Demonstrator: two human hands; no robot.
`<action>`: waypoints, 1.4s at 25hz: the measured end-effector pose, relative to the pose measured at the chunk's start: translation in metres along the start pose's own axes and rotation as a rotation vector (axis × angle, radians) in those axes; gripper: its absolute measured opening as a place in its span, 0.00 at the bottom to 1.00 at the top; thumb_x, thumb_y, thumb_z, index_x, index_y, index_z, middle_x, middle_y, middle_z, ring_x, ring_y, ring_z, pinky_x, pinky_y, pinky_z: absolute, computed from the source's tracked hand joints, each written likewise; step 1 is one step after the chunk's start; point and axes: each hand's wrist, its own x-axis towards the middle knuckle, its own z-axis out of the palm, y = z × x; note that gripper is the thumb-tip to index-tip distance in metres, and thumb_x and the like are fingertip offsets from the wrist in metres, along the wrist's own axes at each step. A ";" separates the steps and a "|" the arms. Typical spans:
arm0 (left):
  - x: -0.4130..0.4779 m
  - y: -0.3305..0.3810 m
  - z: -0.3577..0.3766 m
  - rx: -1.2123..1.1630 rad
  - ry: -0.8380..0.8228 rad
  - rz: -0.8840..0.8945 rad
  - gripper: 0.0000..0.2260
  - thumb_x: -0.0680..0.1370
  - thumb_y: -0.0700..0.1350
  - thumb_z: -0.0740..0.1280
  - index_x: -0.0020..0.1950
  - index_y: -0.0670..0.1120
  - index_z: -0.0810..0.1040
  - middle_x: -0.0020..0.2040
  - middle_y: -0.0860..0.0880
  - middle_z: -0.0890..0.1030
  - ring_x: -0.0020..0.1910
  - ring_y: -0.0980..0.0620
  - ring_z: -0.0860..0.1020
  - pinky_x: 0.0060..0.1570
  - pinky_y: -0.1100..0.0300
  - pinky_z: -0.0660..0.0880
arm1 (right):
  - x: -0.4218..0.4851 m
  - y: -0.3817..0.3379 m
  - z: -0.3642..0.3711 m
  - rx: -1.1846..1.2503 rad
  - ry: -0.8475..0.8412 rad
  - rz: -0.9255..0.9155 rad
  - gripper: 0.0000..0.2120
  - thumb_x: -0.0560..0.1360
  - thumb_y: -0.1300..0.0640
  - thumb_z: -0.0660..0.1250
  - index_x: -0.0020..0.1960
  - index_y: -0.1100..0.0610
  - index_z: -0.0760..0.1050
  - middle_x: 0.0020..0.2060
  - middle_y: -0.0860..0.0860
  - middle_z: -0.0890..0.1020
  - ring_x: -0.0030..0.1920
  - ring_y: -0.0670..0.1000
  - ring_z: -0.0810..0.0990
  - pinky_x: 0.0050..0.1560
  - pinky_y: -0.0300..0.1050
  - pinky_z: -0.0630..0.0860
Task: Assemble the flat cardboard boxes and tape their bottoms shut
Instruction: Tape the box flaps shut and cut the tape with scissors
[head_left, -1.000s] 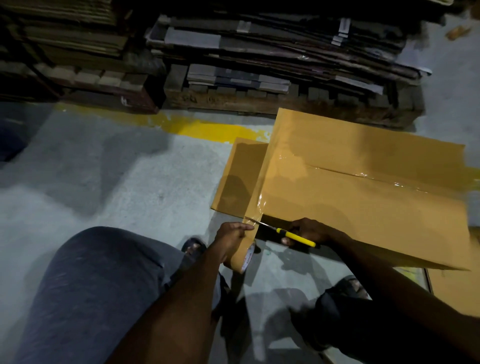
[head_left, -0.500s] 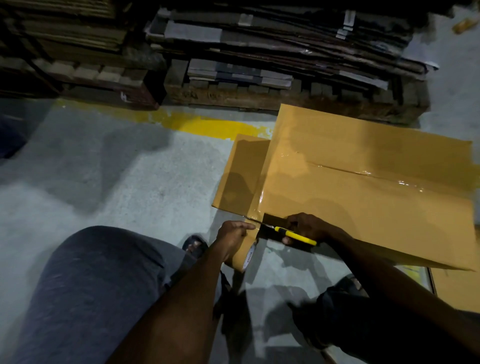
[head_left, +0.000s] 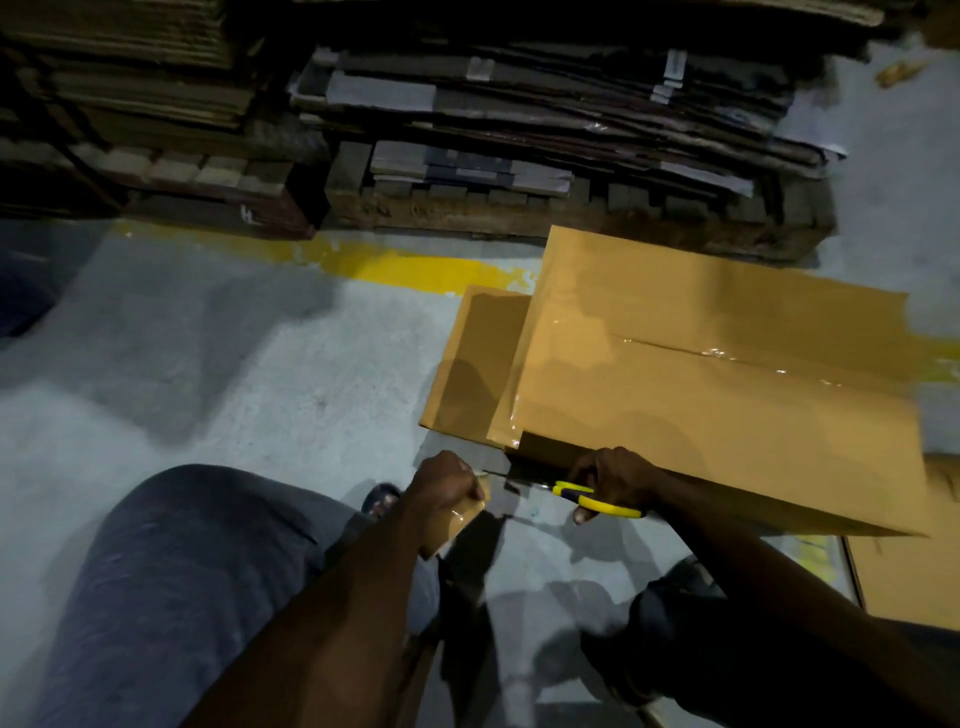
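The brown box lies on the grey floor, right of centre, bottom face up, with glossy tape over the centre seam and wrapping down the near corner. Just off that corner the left hand has its fingers curled round the tape roll, and the right hand grips a yellow-handled cutter whose blade points across the gap at the left knuckles. That is the danger spot: a slip or a hard tug sends the blade into those fingers. I can't tell whether the strip is severed; if it isn't, a slack roll could let the tape fold and stick to itself, or a pull could peel the corner wrap off the cardboard. Nobody is bracing the box, so it could slide. One side flap stands open on the left. Beyond, flattened cardboard on pallets sits past a yellow floor line.
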 end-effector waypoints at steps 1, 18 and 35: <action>-0.003 0.003 -0.009 0.057 -0.001 0.024 0.12 0.66 0.46 0.76 0.47 0.43 0.85 0.48 0.48 0.84 0.48 0.50 0.80 0.53 0.57 0.77 | -0.006 -0.001 -0.003 0.015 0.007 -0.004 0.20 0.61 0.41 0.81 0.48 0.41 0.77 0.35 0.36 0.77 0.38 0.38 0.75 0.34 0.33 0.67; -0.044 0.110 -0.160 0.005 0.401 0.482 0.24 0.72 0.31 0.64 0.64 0.48 0.79 0.61 0.45 0.79 0.60 0.45 0.77 0.53 0.54 0.78 | 0.006 0.045 -0.043 0.082 0.845 0.450 0.15 0.74 0.57 0.66 0.61 0.53 0.77 0.50 0.61 0.80 0.47 0.61 0.78 0.46 0.51 0.77; -0.024 0.130 -0.176 -0.041 0.497 0.530 0.19 0.73 0.31 0.63 0.58 0.48 0.82 0.60 0.49 0.81 0.62 0.50 0.75 0.57 0.57 0.75 | 0.089 -0.053 0.017 -0.339 0.689 0.100 0.32 0.68 0.34 0.71 0.66 0.49 0.68 0.59 0.51 0.72 0.56 0.53 0.69 0.54 0.50 0.69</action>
